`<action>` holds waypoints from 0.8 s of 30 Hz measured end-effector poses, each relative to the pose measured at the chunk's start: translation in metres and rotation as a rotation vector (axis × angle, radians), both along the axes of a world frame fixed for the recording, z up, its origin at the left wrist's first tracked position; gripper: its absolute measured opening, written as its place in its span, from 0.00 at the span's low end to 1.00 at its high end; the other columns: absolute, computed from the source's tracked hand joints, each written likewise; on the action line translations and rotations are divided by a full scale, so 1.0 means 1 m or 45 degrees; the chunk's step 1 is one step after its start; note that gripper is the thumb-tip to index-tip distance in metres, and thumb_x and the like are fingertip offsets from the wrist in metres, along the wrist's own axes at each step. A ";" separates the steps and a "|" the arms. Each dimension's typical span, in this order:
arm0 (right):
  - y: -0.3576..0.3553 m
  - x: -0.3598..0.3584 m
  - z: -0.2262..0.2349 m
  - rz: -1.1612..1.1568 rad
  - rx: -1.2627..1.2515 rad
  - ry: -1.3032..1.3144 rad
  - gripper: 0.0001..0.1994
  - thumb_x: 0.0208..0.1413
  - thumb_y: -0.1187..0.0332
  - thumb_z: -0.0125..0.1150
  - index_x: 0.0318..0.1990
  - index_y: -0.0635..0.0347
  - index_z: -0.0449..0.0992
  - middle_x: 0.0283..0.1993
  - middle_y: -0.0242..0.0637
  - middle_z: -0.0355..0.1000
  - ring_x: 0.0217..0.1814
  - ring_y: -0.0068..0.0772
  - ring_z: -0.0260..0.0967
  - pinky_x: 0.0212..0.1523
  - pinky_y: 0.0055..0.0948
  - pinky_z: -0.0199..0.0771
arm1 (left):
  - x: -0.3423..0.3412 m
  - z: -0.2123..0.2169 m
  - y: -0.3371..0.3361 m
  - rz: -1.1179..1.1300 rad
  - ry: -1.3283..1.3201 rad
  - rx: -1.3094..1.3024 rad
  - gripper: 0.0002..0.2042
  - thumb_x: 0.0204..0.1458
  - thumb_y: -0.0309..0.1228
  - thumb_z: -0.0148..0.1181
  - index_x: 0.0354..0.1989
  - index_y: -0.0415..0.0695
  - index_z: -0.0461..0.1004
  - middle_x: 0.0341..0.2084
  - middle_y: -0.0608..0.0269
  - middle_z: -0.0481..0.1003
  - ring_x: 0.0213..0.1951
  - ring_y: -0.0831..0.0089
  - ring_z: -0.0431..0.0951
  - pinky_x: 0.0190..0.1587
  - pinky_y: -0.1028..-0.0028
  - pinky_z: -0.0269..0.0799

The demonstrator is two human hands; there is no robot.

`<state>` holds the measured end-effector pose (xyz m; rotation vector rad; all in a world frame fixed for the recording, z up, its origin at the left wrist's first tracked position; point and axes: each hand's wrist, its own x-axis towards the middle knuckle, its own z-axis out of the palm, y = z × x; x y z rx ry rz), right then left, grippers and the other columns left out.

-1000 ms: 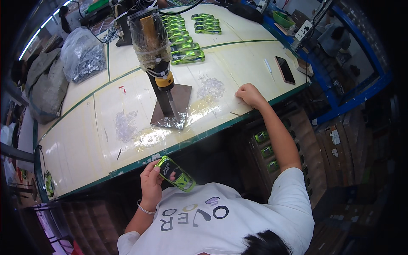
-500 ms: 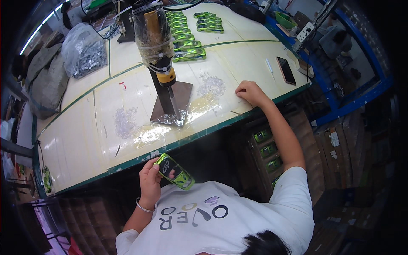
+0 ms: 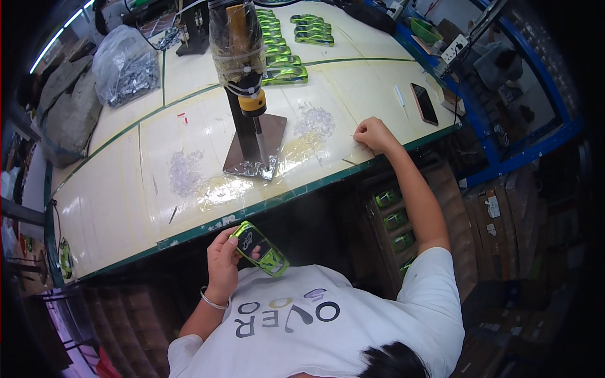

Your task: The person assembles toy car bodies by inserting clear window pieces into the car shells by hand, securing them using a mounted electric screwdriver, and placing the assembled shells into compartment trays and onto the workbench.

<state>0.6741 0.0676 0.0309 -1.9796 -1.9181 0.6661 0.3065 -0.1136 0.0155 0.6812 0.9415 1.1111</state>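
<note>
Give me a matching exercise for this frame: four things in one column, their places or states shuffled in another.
Things:
1. Left hand
2. Phone
3. Yellow-collared tool
4. Clear bag

Places or states:
A. upright over the brown plate
B. beside the grey sack
C. holding a green car shell
D. on the table's right side

Pairs: 1-C, 2-D, 3-A, 4-B

A white T-shirt [image 3: 372, 309] is worn, cut with short sleeves [image 3: 425, 277] — seen at 4 and 7 o'clock. Near 6 o'clock, the front is printed with large letters [image 3: 270, 319] in black, grey, yellowish and purple. The left wrist [image 3: 220, 291] is ringed — at 7 o'clock — by a slim silvery bangle [image 3: 212, 300].
</note>
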 end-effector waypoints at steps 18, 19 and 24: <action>-0.128 -0.143 0.053 0.717 -0.011 1.203 0.02 0.40 0.81 0.56 0.24 0.68 0.71 0.35 0.40 0.66 0.29 0.19 0.64 0.25 0.12 0.65 | 0.025 0.044 0.016 -0.376 0.331 0.512 0.13 0.51 0.27 0.44 0.45 0.36 0.64 0.34 0.60 0.70 0.35 0.79 0.70 0.38 0.81 0.66; -0.130 -0.145 0.054 0.643 -0.070 1.254 0.02 0.40 0.82 0.55 0.24 0.69 0.71 0.35 0.41 0.66 0.28 0.19 0.64 0.25 0.13 0.66 | 0.026 0.045 0.016 -0.382 0.341 0.554 0.13 0.51 0.27 0.44 0.45 0.36 0.64 0.34 0.59 0.71 0.35 0.78 0.70 0.38 0.80 0.66; -0.131 -0.143 0.053 0.581 -0.190 1.327 0.02 0.41 0.83 0.54 0.25 0.71 0.70 0.35 0.42 0.66 0.28 0.20 0.65 0.27 0.15 0.70 | 0.027 0.049 0.015 -0.393 0.437 0.656 0.13 0.51 0.27 0.44 0.44 0.36 0.64 0.33 0.57 0.71 0.33 0.77 0.72 0.36 0.80 0.67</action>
